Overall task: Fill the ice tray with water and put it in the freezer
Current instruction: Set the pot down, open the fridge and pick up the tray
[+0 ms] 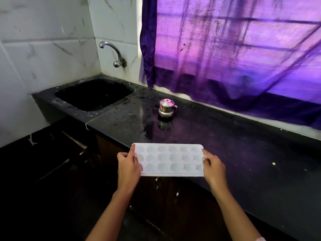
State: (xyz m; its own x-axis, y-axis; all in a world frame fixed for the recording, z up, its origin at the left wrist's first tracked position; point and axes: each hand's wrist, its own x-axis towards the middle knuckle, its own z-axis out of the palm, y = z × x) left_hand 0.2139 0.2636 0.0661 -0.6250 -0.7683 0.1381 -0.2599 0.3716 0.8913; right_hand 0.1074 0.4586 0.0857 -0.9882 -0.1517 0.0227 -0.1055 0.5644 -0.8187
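My left hand (128, 164) and my right hand (214, 168) each grip one short end of the tray (169, 160), with the thumb on top of the rim and the other fingers curled under it. I hold it at both ends because the tray looks thin and could bend, and because it must be level once water is in it. The hollows face up, and as far as I can judge they are empty, so the filling is not yet done. The tray is at the front edge of the counter (243, 153), with its near side past that edge; if its far side touches the counter, I cannot tell. Beyond the tray, a little apart, stands a small steel pot (167, 108). Further beyond the tray and to its left is the sink (94, 94), with the tap (112, 51) on the wall above it. I think the tray goes there next. No freezer is in view.
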